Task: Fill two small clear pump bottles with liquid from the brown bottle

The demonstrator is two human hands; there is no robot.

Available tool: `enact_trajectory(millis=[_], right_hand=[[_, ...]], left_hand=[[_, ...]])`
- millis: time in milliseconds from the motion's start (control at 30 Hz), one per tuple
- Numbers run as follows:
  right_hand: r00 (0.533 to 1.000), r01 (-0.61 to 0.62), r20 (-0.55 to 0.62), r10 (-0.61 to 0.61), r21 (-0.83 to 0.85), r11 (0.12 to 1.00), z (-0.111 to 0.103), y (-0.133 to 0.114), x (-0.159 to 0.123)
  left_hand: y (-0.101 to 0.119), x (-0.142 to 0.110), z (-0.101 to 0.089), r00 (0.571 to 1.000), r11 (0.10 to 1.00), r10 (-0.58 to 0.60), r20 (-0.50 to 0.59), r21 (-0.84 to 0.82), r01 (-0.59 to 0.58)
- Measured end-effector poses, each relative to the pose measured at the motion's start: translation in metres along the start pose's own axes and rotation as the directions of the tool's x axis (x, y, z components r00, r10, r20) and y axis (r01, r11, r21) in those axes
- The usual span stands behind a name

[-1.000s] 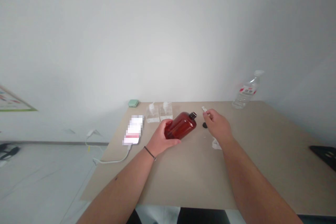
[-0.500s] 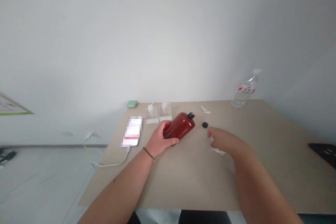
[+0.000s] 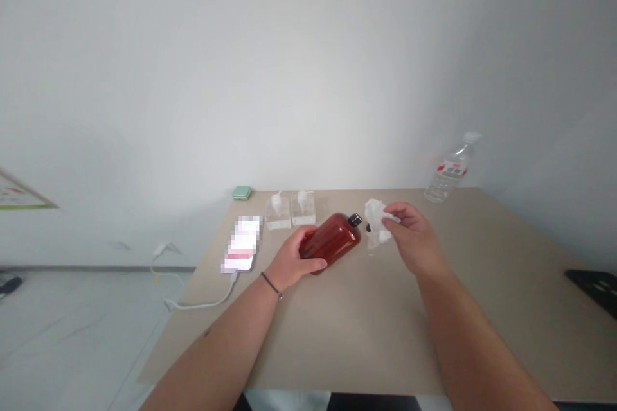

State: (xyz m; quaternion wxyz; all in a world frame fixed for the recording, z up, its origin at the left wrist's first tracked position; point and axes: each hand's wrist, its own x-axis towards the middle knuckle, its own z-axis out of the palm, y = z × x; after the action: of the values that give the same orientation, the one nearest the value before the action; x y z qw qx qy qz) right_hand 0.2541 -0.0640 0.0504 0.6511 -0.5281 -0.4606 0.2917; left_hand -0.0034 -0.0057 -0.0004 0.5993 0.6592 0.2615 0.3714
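Observation:
My left hand [image 3: 293,261] is wrapped round the base of a brown plastic bottle [image 3: 332,241], which is tilted with its black neck pointing up and to the right. My right hand [image 3: 412,237] pinches a crumpled white tissue [image 3: 376,222] and holds it just right of the bottle's neck. A small black cap [image 3: 369,228] is mostly hidden behind the tissue. Both hands are over the middle of the beige table [image 3: 366,314].
Two small clear pump bottles [image 3: 290,210] stand behind the brown bottle. A phone [image 3: 241,244] with a white cable lies at the left edge, a green case [image 3: 241,192] at the back. A clear water bottle [image 3: 449,170] stands at back right. A black object [image 3: 595,286] lies far right.
My right hand drew back from the far side, took the white tissue off the table and lifted it up beside the bottle's neck. My left hand kept its hold on the bottle.

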Motion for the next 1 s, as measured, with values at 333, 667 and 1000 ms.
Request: enact_trajectory(millis=[333,667,1000], right_hand=[[0.969,0.233,-0.059,-0.238,-0.085,0.969,0.028,0.011,-0.02],[0.936,0.332,0.327,-0.133,-0.688,0.646,0.022,0.007,-0.016],[0.952,0.304,0.237,-0.194,-0.658,0.689,0.023,0.013,-0.012]], left_hand=[[0.002,-0.002,0.002,0.989,0.999,-0.017,0.147,0.038,0.012],[0.002,-0.003,0.0,0.978,0.85,0.181,0.103,0.483,-0.208],[0.017,-0.003,0.006,0.979,0.771,0.171,0.114,0.603,-0.205]])
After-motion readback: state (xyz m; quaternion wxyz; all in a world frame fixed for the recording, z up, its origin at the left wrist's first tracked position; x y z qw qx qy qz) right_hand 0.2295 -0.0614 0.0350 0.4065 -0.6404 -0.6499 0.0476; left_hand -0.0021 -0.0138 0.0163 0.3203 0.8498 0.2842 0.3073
